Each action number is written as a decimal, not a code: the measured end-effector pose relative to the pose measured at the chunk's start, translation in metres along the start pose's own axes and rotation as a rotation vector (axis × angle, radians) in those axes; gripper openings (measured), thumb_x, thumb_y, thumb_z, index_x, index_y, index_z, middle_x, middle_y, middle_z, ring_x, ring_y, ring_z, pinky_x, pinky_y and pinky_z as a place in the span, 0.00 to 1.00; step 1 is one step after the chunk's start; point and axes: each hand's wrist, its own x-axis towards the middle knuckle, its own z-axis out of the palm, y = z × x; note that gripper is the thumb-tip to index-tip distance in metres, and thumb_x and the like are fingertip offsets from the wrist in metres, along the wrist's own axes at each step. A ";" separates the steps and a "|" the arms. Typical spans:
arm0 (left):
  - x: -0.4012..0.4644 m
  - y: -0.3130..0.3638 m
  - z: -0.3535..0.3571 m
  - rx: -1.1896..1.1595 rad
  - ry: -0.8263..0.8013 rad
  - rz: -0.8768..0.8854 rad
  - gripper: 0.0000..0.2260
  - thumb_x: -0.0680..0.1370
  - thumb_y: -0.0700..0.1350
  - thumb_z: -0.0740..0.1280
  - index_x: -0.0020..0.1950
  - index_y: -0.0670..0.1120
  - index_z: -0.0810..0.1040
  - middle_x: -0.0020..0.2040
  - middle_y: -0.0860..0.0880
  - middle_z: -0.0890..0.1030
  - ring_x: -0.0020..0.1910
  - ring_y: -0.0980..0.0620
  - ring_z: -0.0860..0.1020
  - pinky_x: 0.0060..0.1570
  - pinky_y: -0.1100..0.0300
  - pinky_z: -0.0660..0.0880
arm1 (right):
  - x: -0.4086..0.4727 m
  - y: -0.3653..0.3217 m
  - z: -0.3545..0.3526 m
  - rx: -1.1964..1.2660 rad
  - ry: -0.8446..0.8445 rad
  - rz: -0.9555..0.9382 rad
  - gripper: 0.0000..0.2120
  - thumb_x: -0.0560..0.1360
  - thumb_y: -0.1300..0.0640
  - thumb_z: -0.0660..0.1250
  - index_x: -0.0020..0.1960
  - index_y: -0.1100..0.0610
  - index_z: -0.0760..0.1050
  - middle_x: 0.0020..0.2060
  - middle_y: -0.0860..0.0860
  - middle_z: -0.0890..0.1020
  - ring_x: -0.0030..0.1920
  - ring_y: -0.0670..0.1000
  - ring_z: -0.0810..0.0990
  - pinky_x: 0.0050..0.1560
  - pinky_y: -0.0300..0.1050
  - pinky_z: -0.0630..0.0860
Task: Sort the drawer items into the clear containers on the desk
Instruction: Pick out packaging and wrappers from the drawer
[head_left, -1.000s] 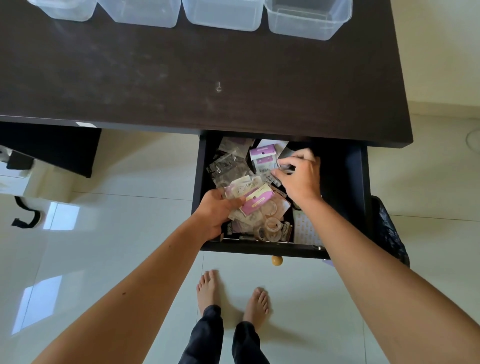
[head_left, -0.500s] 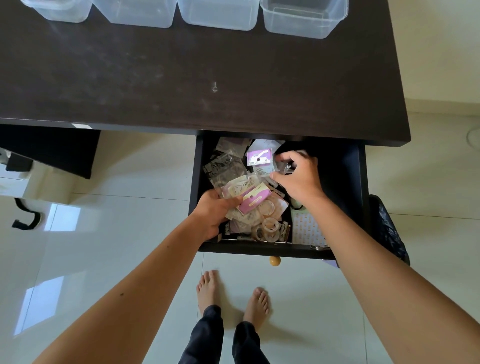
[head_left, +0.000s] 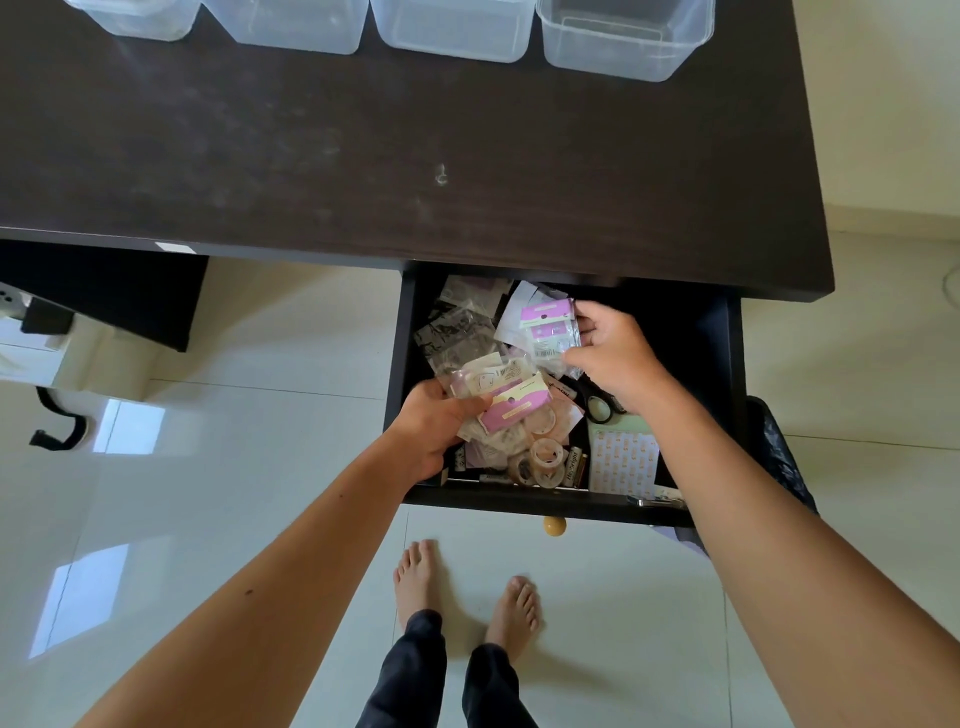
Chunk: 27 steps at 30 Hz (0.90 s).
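The dark drawer stands pulled out under the desk, crammed with small plastic packets, tape rolls and a sticker sheet. My left hand grips a bundle of clear packets with a pink-labelled one on top, at the drawer's left front. My right hand pinches a second pink-labelled packet near the back. Several clear containers line the desk's far edge; the rightmost looks empty inside.
The dark desk top spreads between the drawer and the containers. Black scissors lie under my right wrist. A black bag sits right of the drawer. My bare feet stand on white tiles below the drawer knob.
My right hand has lifted the pink-labelled packet up and clear of the pile at the back. My left hand keeps its bundle in about the same spot.
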 end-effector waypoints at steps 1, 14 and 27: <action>0.000 0.000 0.000 -0.004 0.002 -0.001 0.18 0.77 0.35 0.73 0.66 0.40 0.78 0.56 0.42 0.86 0.51 0.44 0.86 0.43 0.52 0.84 | -0.001 0.000 -0.002 -0.018 -0.033 0.005 0.26 0.72 0.74 0.73 0.59 0.46 0.79 0.53 0.50 0.86 0.55 0.54 0.86 0.60 0.56 0.84; 0.003 -0.002 0.002 -0.022 0.073 0.031 0.16 0.78 0.32 0.70 0.66 0.40 0.78 0.58 0.40 0.85 0.53 0.42 0.85 0.44 0.51 0.84 | -0.028 0.010 -0.036 0.094 0.081 0.116 0.17 0.79 0.68 0.68 0.49 0.45 0.82 0.49 0.46 0.87 0.55 0.48 0.85 0.58 0.46 0.79; 0.005 -0.003 0.000 -0.013 0.063 0.043 0.20 0.78 0.32 0.71 0.69 0.41 0.77 0.61 0.40 0.84 0.60 0.40 0.83 0.58 0.41 0.81 | -0.040 0.001 -0.021 0.182 0.032 0.120 0.13 0.78 0.67 0.73 0.51 0.47 0.82 0.50 0.48 0.88 0.52 0.48 0.88 0.52 0.45 0.84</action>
